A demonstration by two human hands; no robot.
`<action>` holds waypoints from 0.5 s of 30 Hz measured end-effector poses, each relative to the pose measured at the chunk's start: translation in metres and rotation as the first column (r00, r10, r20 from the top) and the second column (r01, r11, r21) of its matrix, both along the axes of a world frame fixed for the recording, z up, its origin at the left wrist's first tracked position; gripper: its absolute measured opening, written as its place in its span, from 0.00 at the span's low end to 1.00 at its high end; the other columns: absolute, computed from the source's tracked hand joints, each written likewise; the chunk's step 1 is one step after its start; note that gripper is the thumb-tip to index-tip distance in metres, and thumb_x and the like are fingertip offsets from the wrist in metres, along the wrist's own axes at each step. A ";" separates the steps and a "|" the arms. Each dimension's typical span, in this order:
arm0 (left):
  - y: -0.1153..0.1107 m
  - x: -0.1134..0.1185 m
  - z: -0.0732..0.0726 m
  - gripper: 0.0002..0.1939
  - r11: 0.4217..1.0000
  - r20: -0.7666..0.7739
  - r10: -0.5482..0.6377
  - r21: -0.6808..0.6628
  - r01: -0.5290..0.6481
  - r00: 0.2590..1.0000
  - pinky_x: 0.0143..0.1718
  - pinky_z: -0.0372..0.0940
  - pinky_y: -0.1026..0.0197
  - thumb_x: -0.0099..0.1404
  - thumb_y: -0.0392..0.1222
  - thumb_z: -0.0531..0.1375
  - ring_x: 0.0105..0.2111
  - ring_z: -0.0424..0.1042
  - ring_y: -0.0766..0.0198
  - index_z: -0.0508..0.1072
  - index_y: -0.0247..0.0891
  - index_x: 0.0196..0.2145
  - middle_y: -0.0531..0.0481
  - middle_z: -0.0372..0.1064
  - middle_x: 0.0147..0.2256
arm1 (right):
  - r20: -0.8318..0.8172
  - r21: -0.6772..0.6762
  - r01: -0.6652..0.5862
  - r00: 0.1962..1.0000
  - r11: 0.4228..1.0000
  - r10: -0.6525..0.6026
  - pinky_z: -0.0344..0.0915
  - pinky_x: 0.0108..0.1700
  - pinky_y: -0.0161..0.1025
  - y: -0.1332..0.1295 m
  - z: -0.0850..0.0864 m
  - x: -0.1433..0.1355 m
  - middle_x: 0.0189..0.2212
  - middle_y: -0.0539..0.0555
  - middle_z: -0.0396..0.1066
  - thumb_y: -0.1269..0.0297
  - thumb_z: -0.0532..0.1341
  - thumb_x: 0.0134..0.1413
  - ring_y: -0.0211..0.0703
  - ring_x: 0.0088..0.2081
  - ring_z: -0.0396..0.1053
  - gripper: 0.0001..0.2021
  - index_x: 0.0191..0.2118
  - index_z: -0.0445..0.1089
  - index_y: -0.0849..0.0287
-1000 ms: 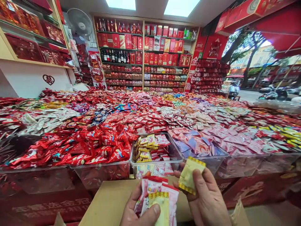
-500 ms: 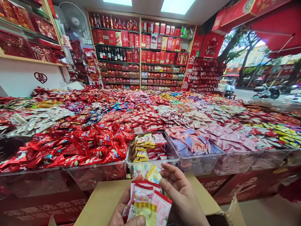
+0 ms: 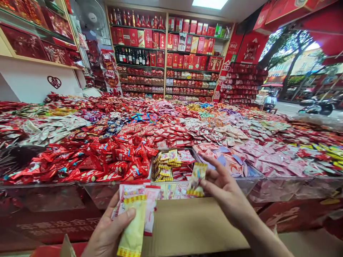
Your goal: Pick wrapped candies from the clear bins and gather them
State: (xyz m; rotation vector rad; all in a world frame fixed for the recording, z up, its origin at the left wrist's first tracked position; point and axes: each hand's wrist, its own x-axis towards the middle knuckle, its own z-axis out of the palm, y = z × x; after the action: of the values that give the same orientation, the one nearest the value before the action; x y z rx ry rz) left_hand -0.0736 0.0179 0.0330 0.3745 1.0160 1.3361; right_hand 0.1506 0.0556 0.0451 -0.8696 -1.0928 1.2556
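Note:
My left hand [image 3: 108, 223] is closed on a small fan of wrapped candy packets. A pale yellow packet [image 3: 134, 225] with gold striped ends lies on top under the thumb, and pink-and-white packets with red edges [image 3: 150, 207] show behind it. Between the thumb and fingers of my right hand [image 3: 222, 185] is a single yellow candy packet [image 3: 197, 176], raised at the front of a clear plastic bin [image 3: 174, 182]. That bin holds yellow packets [image 3: 164, 164] on its left and red-and-white packets [image 3: 186, 162] on its right.
A cardboard box [image 3: 193, 225] stands below my hands, its flap up against the bins. Red snack bags [image 3: 115, 160] fill the bin to the left; pink and lilac packets [image 3: 227, 160] fill the one to the right. Shelves with bottles and red boxes [image 3: 150, 39] line the back wall.
My hands have moved apart. The left has gone left with its packets; the right has moved right and up, carrying one yellow packet away from the bunch. The view has shifted slightly.

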 end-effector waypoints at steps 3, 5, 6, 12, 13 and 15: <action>0.008 -0.014 0.001 0.43 0.998 -0.075 0.050 0.046 -0.047 0.996 0.26 0.71 0.59 0.41 0.27 0.66 0.28 0.75 0.55 0.57 0.46 0.54 0.45 0.76 0.35 | 0.210 0.063 0.018 0.977 0.998 -0.031 0.63 0.32 0.35 0.043 0.010 0.010 0.27 0.48 0.70 0.67 0.63 0.40 0.38 0.30 0.69 0.18 0.42 0.62 0.56; 0.008 -0.014 0.001 0.42 0.997 -0.093 0.059 0.049 -0.054 0.994 0.27 0.71 0.59 0.42 0.27 0.66 0.29 0.75 0.55 0.57 0.44 0.54 0.44 0.76 0.35 | 0.391 0.011 -0.009 0.920 1.000 0.005 0.60 0.24 0.31 0.071 0.007 0.006 0.20 0.45 0.66 0.70 0.62 0.39 0.34 0.21 0.64 0.16 0.38 0.64 0.58; 0.007 -0.013 0.001 0.42 0.997 -0.102 0.060 0.045 -0.056 0.993 0.26 0.71 0.59 0.41 0.27 0.66 0.29 0.75 0.55 0.57 0.43 0.54 0.45 0.76 0.35 | 0.483 -0.036 -0.015 0.875 0.999 0.031 0.57 0.21 0.30 0.083 0.002 0.002 0.17 0.43 0.64 0.72 0.61 0.37 0.33 0.18 0.61 0.15 0.37 0.65 0.59; 0.001 -0.007 0.005 0.44 1.000 -0.096 0.023 0.018 -0.021 0.995 0.29 0.71 0.56 0.41 0.29 0.66 0.32 0.74 0.50 0.55 0.43 0.55 0.45 0.76 0.35 | 0.854 -0.356 -0.047 0.388 0.933 0.346 0.53 0.17 0.31 0.116 -0.038 -0.023 0.11 0.42 0.60 0.81 0.57 0.32 0.33 0.13 0.56 0.21 0.40 0.67 0.62; 0.002 -0.007 0.004 0.44 1.000 -0.088 0.019 0.010 -0.018 0.996 0.29 0.71 0.56 0.41 0.29 0.67 0.33 0.74 0.49 0.55 0.42 0.55 0.45 0.76 0.34 | 0.859 -0.391 -0.063 0.334 0.918 0.389 0.53 0.16 0.31 0.116 -0.042 -0.025 0.11 0.43 0.60 0.81 0.57 0.32 0.33 0.13 0.56 0.21 0.38 0.68 0.62; 0.004 -0.008 0.002 0.45 1.000 -0.078 0.011 -0.010 -0.012 0.997 0.29 0.71 0.56 0.40 0.28 0.67 0.32 0.74 0.50 0.54 0.41 0.55 0.44 0.76 0.33 | 0.851 -0.453 -0.101 0.246 0.886 0.463 0.54 0.16 0.32 0.117 -0.046 -0.027 0.11 0.43 0.60 0.80 0.57 0.30 0.33 0.13 0.55 0.18 0.34 0.70 0.62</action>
State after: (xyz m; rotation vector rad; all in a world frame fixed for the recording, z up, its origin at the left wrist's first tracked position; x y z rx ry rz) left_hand -0.0819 0.0221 0.0353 0.4160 1.0911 1.3345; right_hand 0.1238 0.1723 -0.0012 -1.8892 -2.1464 1.1710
